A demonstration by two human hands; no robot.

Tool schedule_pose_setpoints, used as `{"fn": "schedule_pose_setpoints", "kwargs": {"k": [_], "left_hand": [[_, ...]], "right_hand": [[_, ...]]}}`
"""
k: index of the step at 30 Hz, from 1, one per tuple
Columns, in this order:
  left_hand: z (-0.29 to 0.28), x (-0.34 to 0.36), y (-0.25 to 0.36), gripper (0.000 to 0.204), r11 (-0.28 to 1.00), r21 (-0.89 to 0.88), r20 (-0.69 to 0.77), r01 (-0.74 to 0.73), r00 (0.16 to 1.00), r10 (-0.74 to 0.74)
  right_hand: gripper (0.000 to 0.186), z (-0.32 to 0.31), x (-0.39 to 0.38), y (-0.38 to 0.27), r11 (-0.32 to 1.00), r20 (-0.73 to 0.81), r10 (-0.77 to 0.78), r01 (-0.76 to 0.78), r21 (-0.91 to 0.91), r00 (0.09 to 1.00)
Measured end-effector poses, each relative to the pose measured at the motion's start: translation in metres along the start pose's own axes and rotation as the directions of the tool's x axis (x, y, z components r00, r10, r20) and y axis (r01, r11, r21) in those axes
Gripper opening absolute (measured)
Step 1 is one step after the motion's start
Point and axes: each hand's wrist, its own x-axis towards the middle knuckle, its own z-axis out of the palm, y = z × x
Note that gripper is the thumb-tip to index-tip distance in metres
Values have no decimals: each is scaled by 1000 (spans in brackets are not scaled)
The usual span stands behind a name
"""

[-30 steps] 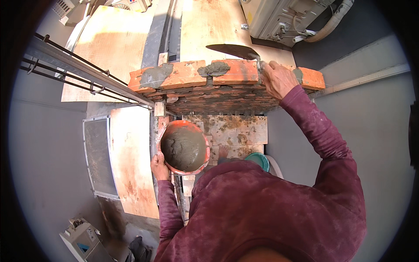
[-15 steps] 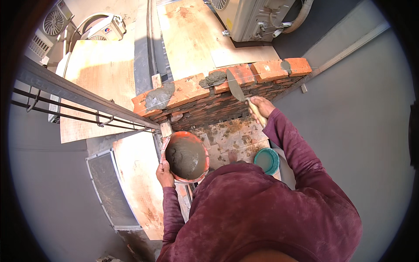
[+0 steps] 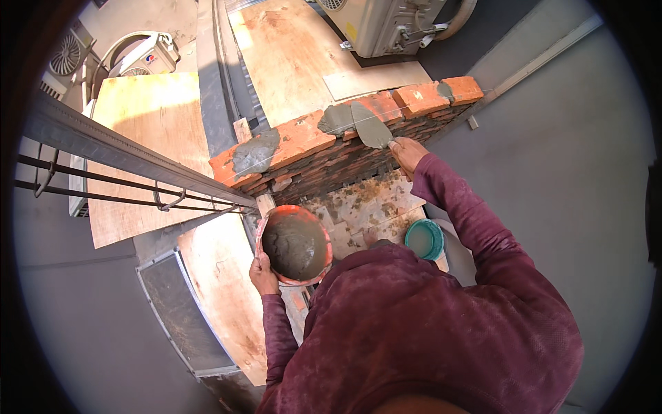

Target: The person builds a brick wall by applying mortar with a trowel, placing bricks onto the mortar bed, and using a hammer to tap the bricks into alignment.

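My left hand (image 3: 264, 274) grips the rim of an orange bucket (image 3: 295, 241) of wet grey mortar at lower centre. My right hand (image 3: 407, 153) holds a trowel, its broad blade (image 3: 372, 127) flat against the top course of the brick wall (image 3: 296, 140), next to a grey mortar patch (image 3: 336, 121). The trowel's handle is mostly hidden in my fingers. A second mortar patch (image 3: 255, 153) lies on the wall's left part, and a thin string runs along the top bricks.
A metal post with black bars (image 3: 138, 162) slants in from the left. A teal pail (image 3: 424, 240) sits right of my body. Plywood sheets (image 3: 283, 55) lie beyond the wall, an air-conditioner unit (image 3: 379, 24) at top, others (image 3: 148, 56) top left. A grey wall (image 3: 552, 193) rises at right.
The view has turned. My right hand has brought the trowel from the wall's right part leftward to the middle, its blade now beside the central mortar. My left hand still holds the bucket.
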Motion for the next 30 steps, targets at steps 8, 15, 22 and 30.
{"fn": "schedule_pose_setpoints", "kwargs": {"k": [8, 15, 22, 30], "left_hand": [[6, 5, -5, 29, 997, -42, 34, 58, 998, -57], [-1, 3, 4, 36, 999, -31, 49, 38, 998, -36], [2, 7, 4, 44, 1000, 6, 48, 12, 999, -12], [-1, 8, 1, 45, 999, -30, 56, -30, 998, 32]], "right_hand": [[32, 48, 3, -32, 961, -250, -209, 150, -234, 946], [39, 10, -3, -34, 910, 39, 147, -150, 387, 988], [32, 43, -13, -62, 974, -170, -112, 74, -216, 979], [38, 34, 13, -31, 793, 55, 139, -144, 592, 989]]}}
